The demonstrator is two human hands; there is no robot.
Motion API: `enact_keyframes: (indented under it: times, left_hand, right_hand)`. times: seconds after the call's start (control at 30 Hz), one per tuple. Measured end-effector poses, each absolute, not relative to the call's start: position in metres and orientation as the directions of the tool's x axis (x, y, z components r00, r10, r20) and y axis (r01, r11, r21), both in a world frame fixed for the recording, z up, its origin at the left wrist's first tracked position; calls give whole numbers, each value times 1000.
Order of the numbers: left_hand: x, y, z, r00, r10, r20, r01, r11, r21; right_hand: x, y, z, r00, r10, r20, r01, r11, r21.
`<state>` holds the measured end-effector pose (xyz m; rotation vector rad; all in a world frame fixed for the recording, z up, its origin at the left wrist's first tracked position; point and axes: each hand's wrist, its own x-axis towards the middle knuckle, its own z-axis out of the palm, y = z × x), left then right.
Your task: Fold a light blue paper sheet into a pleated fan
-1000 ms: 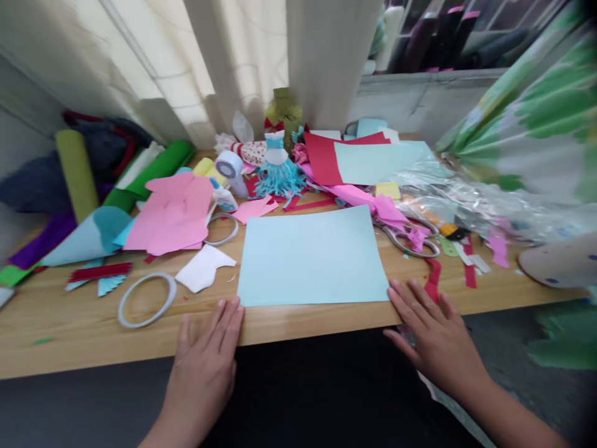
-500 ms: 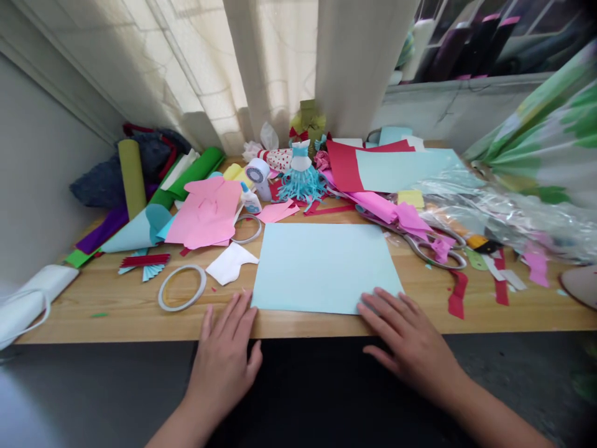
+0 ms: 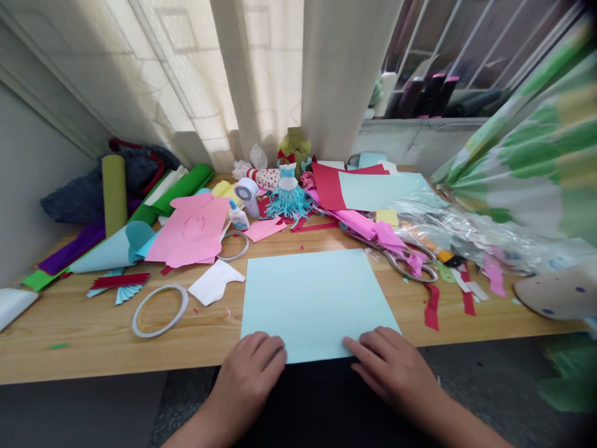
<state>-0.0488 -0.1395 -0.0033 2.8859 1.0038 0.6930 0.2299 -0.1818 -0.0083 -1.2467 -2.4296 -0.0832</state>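
Observation:
A light blue sheet of paper (image 3: 317, 305) lies flat on the wooden table, its front edge close to the table's front edge. My left hand (image 3: 254, 373) is closed at the sheet's front left corner, with its fingers bent over the paper and its thumb hidden. At the front right corner, my right hand (image 3: 389, 361) rests on the paper. Its index finger is stretched out over the sheet, and the thumb sits lower, at the front edge. Left of the sheet are a white paper cutout (image 3: 215, 282) and a roll of tape (image 3: 160, 311).
Scissors (image 3: 408, 267) lie right of the sheet among pink and red scraps (image 3: 431, 306). Behind it stand a glue bottle (image 3: 239, 216), a small white fan (image 3: 247, 193) and a blue fringed paper doll (image 3: 288, 193). Pink paper (image 3: 191, 230) and rolled papers (image 3: 114, 193) fill the left side.
The light blue sheet has come nearer to the table's front edge. My left hand's fingers have bent over its corner; my right hand stays on the paper. The camera view has shifted.

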Motion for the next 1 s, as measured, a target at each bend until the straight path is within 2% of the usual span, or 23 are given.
enact_keyframes:
  times: [0.13, 0.2, 0.27, 0.33, 0.4, 0.43, 0.5, 0.53, 0.6, 0.67, 0.73, 0.77, 0.83, 0.87, 0.9, 0.93, 0.97, 1.0]
  left_hand:
    - [-45, -133, 39, 696, 514, 501, 550, -831, 87]
    - [-50, -128, 74, 657, 501, 563, 604, -797, 4]
    - [-54, -123, 104, 563, 506, 654, 699, -714, -50]
    - [-51, -120, 122, 447, 498, 743, 736, -677, 11]
    - [-37, -119, 122, 410, 493, 768, 691, -717, 91]
    - [-27, -120, 117, 432, 492, 756, 655, -747, 112]
    - [-5, -121, 100, 449, 524, 723, 628, -761, 161]
    - [5, -121, 89, 487, 554, 675, 640, -752, 156]
    - [16, -120, 70, 536, 617, 576, 683, -718, 133]
    - [15, -116, 54, 557, 637, 533, 701, -705, 110]
    - [5, -112, 44, 568, 621, 540, 682, -723, 113]
    - [-3, -109, 40, 576, 610, 545, 665, -737, 122]
    - [-18, -104, 33, 598, 594, 539, 629, -764, 144]
    - [-24, -102, 29, 609, 591, 530, 617, -772, 153]
    - [-30, -101, 25, 616, 590, 522, 609, -777, 158]
    - [-34, -100, 21, 621, 590, 516, 606, -779, 161]
    - [-37, -99, 17, 621, 592, 513, 606, -779, 164]
    - [-39, -99, 13, 617, 599, 510, 611, -773, 169]
  right_hand:
    - [210, -173, 9, -508, 749, 426, 787, 604, -124]
    - [202, -161, 24, -433, 751, 497, 790, 583, -192]
    - [198, -145, 41, -251, 776, 579, 773, 521, -363]
    - [194, -128, 57, 73, 813, 578, 661, 394, -639]
    - [187, -114, 66, 392, 835, 385, 313, 273, -910]
    - [182, -109, 68, 465, 852, 241, 75, 233, -970]
    - [166, -104, 65, 428, 903, -22, -345, 141, -928]
    - [158, -104, 61, 373, 920, -117, -479, 83, -874]
    - [142, -106, 51, 278, 930, -239, -623, -14, -782]
    - [133, -113, 40, 209, 930, -304, -677, -87, -731]
    - [132, -121, 29, 128, 926, -354, -656, -189, -731]
    - [135, -126, 24, 64, 924, -376, -595, -267, -758]
    - [148, -138, 14, -34, 936, -350, -315, -342, -885]
    - [157, -144, 9, -66, 960, -270, -112, -276, -954]
    - [167, -150, 6, -74, 990, -120, 108, -112, -988]
    - [179, -155, 3, -76, 990, 121, 316, 139, -939]
    - [190, -158, 0, -125, 928, 352, 465, 368, -805]
    - [200, -159, -1, -177, 847, 502, 575, 503, -646]
